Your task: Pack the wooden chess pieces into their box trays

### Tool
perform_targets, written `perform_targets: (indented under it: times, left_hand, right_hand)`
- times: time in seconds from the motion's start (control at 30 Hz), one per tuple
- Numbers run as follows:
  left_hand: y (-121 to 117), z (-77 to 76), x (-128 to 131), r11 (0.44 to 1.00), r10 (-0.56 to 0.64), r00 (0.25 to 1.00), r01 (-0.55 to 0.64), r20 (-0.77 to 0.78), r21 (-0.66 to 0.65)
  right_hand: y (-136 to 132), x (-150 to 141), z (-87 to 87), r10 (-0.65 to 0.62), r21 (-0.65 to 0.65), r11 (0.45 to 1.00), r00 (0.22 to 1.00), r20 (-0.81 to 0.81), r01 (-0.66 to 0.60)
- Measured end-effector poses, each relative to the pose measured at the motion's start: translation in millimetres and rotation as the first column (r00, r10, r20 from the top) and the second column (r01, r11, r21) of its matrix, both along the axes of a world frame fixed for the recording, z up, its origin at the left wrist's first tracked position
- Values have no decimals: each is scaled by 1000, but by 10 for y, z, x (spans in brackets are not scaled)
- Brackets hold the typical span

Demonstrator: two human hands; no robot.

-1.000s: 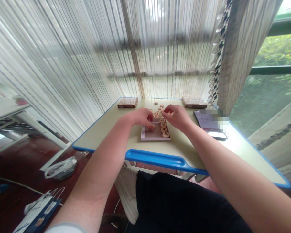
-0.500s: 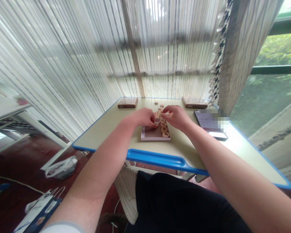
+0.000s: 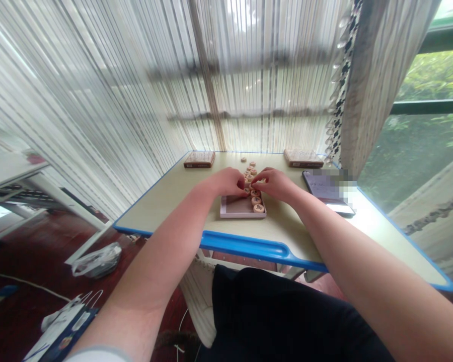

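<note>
A shallow pale box point(image 3: 235, 213) lies on the desk in front of me. Along its right side runs a column of round wooden Chinese chess pieces point(image 3: 257, 207) with dark characters. My left hand point(image 3: 230, 181) reaches over the box's far part, thumb and fingers pinched on one Chinese chess piece point(image 3: 246, 191). At the far right corner, my right hand point(image 3: 271, 183) has its fingertips closed on a piece at the top of the column, partly hidden by the fingers. Beyond the box, loose pieces point(image 3: 250, 172) lie in a heap between the two hands.
Two flat brown boxes point(image 3: 199, 159) point(image 3: 303, 158) rest at the desk's back corners. A dark phone-like device point(image 3: 324, 191) lies on the right. The desk has a blue edge with a groove point(image 3: 245, 245) at the front. A striped curtain point(image 3: 264, 85) hangs behind.
My right hand has come down from the loose pieces to the top of the column. My left hand has shifted slightly right, toward the column, with its piece.
</note>
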State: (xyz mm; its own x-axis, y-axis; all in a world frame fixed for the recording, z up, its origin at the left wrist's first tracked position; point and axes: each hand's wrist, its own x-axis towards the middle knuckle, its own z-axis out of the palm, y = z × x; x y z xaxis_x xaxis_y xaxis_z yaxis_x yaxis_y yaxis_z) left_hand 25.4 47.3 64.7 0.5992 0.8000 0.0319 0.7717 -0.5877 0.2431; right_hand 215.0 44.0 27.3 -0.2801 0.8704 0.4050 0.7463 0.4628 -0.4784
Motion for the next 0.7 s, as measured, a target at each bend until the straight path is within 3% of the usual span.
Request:
perform_targets:
  times: [0.7]
  left_hand:
    - [13, 11, -13, 998, -19, 997, 24, -76, 63]
  right_hand:
    - [-26, 6, 36, -57, 15, 998, 997, -45, 58]
